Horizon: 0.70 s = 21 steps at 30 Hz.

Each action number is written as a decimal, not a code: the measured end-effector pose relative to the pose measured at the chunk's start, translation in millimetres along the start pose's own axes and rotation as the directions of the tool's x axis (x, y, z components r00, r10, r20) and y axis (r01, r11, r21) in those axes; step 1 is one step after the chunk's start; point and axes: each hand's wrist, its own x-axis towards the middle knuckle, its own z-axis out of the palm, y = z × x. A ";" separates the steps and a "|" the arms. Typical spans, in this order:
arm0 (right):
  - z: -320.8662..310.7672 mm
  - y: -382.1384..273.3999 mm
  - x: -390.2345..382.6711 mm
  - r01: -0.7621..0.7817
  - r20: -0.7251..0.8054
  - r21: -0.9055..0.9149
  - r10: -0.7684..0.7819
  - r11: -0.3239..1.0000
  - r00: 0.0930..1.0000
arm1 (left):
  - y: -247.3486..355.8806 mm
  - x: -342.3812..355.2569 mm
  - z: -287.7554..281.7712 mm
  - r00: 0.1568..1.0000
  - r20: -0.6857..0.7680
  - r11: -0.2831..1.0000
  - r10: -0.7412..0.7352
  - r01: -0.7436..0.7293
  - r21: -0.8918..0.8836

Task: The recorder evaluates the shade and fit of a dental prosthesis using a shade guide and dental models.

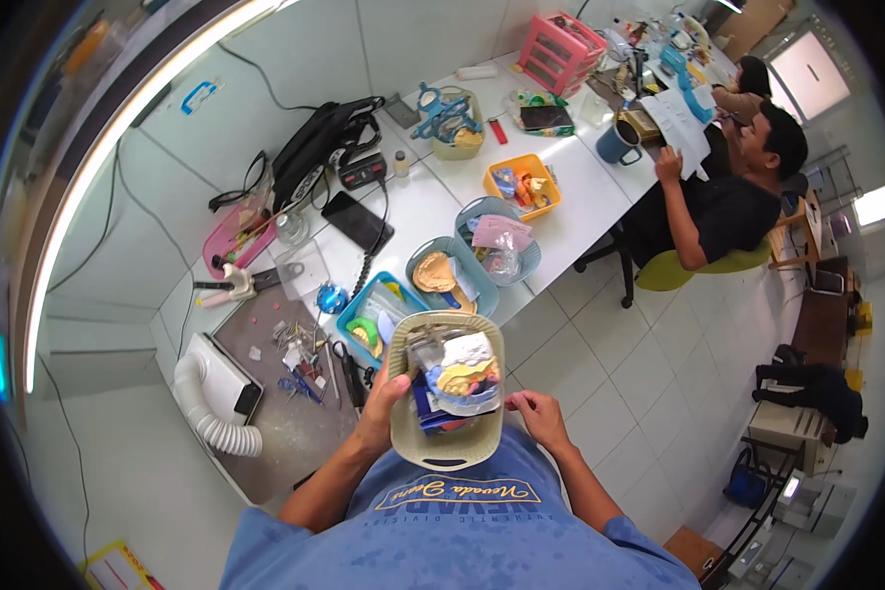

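Head view: closest in, the beige basket (429, 448) is up in front of the blue shirt (442, 536), off the tabletop (582, 175), prob. so its contents show from above. L hand (376, 411) grips it by the left side, thumb at the rim; its other fingers are hidden, presumably bearing the weight from below. R hand (543, 421) is just beside the right rim, fingers bent & loosely bunched; can't tell if they touch or pinch the edge. Inside, a bagged stack (465, 380) of white, yellow & blue pcs, dental casts by the look, lies over a dark-blue packet (427, 407); bagging prob. keeps the set together.

Just past it, a blue tray (364, 299) w/ a green-and-yellow cast (366, 334) & a teal basket (484, 288) w/ a tan cast (433, 272) stand close, maybe one container per set. Off left, small metal bits (297, 342) lie loose on a brown-grey mat (275, 433), near a white hose (206, 418), likely there for dust.

Further: black phone (357, 221), lying flat; yellow basket (553, 183); blue mug (615, 146) near the edge, handy for the seated co-worker (718, 218) in black, who has a hand by some papers (677, 126); pink drawer rack (549, 65) against the wall, prob. to save space
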 end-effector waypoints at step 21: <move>-79.7 350.3 -41.9 -0.102 -0.021 0.495 0.129 0.863 0.991 | -163.7 6.1 186.4 0.936 0.295 0.981 -0.191 0.174 0.085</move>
